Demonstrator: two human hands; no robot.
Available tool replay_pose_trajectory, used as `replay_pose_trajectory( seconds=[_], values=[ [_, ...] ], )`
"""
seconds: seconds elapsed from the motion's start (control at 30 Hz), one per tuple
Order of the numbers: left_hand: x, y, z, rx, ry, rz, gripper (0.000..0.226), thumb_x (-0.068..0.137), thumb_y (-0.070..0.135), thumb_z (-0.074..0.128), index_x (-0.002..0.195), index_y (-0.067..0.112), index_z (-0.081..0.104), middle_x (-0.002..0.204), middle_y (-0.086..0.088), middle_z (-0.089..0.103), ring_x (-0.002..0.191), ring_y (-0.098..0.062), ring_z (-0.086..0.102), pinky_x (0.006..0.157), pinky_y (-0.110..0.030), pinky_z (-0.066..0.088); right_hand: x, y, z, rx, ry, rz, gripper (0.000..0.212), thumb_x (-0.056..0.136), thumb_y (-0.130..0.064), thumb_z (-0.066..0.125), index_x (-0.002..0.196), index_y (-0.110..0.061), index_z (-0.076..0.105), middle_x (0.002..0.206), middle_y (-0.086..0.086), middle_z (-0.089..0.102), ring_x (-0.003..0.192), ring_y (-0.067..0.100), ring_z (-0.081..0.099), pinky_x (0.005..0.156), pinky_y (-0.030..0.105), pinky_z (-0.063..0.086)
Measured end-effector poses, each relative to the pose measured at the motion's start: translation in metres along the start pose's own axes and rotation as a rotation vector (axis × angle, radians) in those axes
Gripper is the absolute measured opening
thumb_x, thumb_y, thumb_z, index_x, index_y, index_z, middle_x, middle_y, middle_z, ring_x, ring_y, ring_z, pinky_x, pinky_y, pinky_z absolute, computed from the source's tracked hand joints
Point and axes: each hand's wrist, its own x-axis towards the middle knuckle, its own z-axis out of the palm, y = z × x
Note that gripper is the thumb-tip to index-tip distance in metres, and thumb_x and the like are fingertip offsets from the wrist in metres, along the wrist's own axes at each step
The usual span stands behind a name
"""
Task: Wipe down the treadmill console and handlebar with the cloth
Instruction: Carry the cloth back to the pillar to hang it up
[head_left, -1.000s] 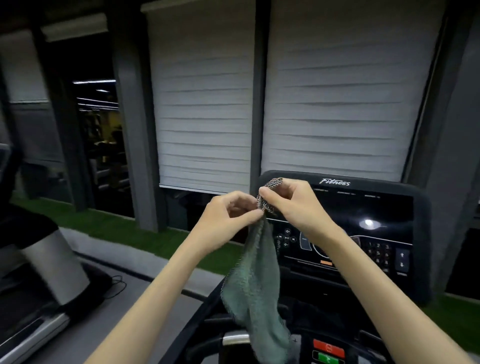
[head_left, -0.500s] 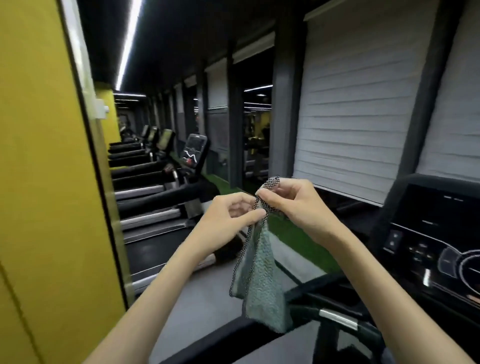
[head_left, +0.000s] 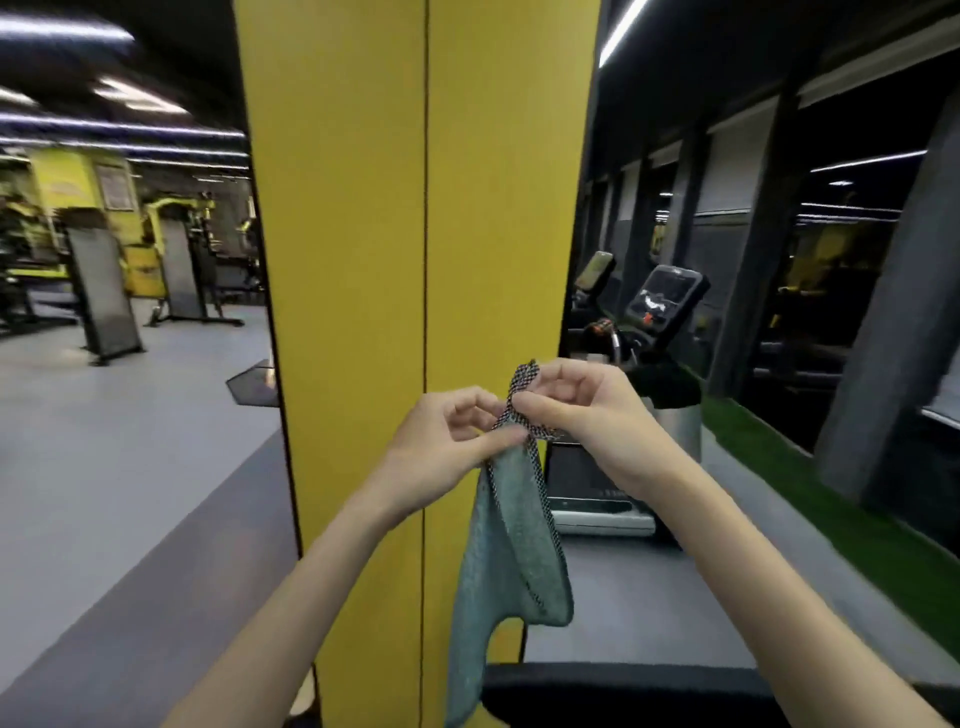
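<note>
**A:** Head view first. Where is the cloth (head_left: 511, 561)?

**B:** In the air at chest height, in front of a yellow pillar (head_left: 363, 260). It hangs from its top corner, the checked edge bunched up where both hands meet.

**A:** And the hands?

**B:** The left hand (head_left: 447, 441) pinches the edge between thumb and forefinger, with its other fingers (head_left: 462, 410) curled in. The right hand (head_left: 587, 415) pinches the same corner just above, thumb and fingertip pressed together on the checked strip. The rest of the cloth dangles free, touching nothing.

**A:** So which step is this?

**B:** Readying the cloth, I'd say. No wiping is under way, because nothing is in contact with it. The console that needs cleaning isn't in this view. The only one visible belongs to a distant treadmill (head_left: 665, 301), well apart from the hands.

**A:** What about the handlebar?

**B:** A dark bar (head_left: 623, 691) crosses the bottom edge below the cloth. It may be a treadmill rail, but it's too dim and cropped to be sure.

**A:** What does the next move call for?

**B:** Probably gathering the loose cloth into a flat pad in one hand. Then the person needs to face the console and press the pad onto its panel.
</note>
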Motion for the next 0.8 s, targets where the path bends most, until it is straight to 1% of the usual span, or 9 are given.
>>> replay_pose_trajectory(
  seconds=[0.07,0.13,0.23,0.4,0.47,0.53,0.6,0.73,0.8],
  values=[
    [-0.026,-0.015,-0.052,0.029,0.048,-0.017,0.027,0.074,0.039,0.08,0.084,0.018,0.066,0.076,0.011,0.061,0.073,-0.008,0.058,0.073,-0.024,0.047,0.014,0.014,0.055,0.046,-0.053,0.001,0.009,0.084,-0.005,0.068,0.079,-0.012,0.065,0.069,0.002,0.065,0.067,0.016,0.051,0.062,0.024,0.04],
    [-0.051,-0.028,-0.098,0.05,0.102,-0.031,0.023,0.071,0.04,0.077,0.076,0.022,0.063,0.074,0.011,0.06,0.071,-0.01,0.057,0.071,-0.023,0.046,0.027,0.029,0.11,0.116,-0.11,0.006,0.005,0.082,-0.011,0.068,0.079,-0.013,0.065,0.067,-0.004,0.064,0.062,0.008,0.053,0.06,0.017,0.042],
    [-0.081,-0.05,-0.165,0.087,0.209,-0.084,0.016,0.077,0.028,0.078,0.076,0.023,0.063,0.074,0.01,0.06,0.07,-0.01,0.057,0.069,-0.021,0.046,0.052,0.045,0.187,0.204,-0.211,0.011,0.004,0.076,-0.021,0.069,0.073,-0.024,0.067,0.067,-0.006,0.063,0.062,0.007,0.052,0.061,0.016,0.041],
    [-0.114,-0.075,-0.26,0.166,0.345,-0.164,0.016,0.08,0.025,0.08,0.074,0.025,0.065,0.076,0.009,0.064,0.073,-0.01,0.06,0.073,-0.024,0.047,0.099,0.067,0.293,0.311,-0.342,0.042,0.012,0.083,-0.011,0.069,0.077,-0.02,0.067,0.072,-0.001,0.062,0.067,0.009,0.053,0.064,0.018,0.042],
    [-0.121,-0.083,-0.291,0.186,0.383,-0.18,0.018,0.081,0.019,0.078,0.073,0.025,0.064,0.075,0.008,0.064,0.07,-0.008,0.059,0.07,-0.019,0.046,0.118,0.078,0.328,0.341,-0.395,0.047,0.013,0.084,-0.01,0.069,0.078,-0.021,0.068,0.074,0.0,0.062,0.068,0.01,0.054,0.064,0.018,0.043],
    [-0.124,-0.092,-0.32,0.21,0.427,-0.204,0.019,0.082,0.014,0.077,0.073,0.023,0.063,0.073,0.012,0.061,0.063,-0.003,0.055,0.065,-0.013,0.043,0.139,0.089,0.359,0.368,-0.432,0.049,0.009,0.086,-0.008,0.067,0.081,-0.015,0.066,0.073,0.0,0.062,0.068,0.011,0.053,0.064,0.018,0.042],
    [-0.126,-0.103,-0.349,0.229,0.473,-0.245,0.014,0.083,0.013,0.076,0.078,0.019,0.064,0.078,0.009,0.06,0.061,-0.003,0.054,0.064,-0.01,0.042,0.16,0.1,0.389,0.388,-0.462,0.047,0.006,0.087,-0.006,0.064,0.085,-0.011,0.063,0.071,-0.003,0.061,0.067,0.01,0.052,0.063,0.018,0.042],
    [-0.125,-0.128,-0.403,0.282,0.562,-0.283,0.013,0.084,0.013,0.076,0.08,0.014,0.064,0.079,0.002,0.062,0.061,-0.01,0.052,0.062,-0.013,0.042,0.197,0.125,0.449,0.456,-0.49,0.006,0.01,0.087,-0.009,0.068,0.095,-0.009,0.064,0.073,-0.003,0.062,0.074,0.015,0.057,0.07,0.023,0.046],
    [-0.124,-0.141,-0.432,0.318,0.599,-0.306,0.009,0.085,0.017,0.076,0.083,0.013,0.068,0.083,-0.006,0.069,0.063,-0.014,0.056,0.065,-0.02,0.045,0.216,0.139,0.483,0.475,-0.485,-0.025,0.017,0.08,-0.018,0.075,0.089,-0.011,0.063,0.069,-0.006,0.059,0.072,0.014,0.055,0.069,0.024,0.044]
  ],
)
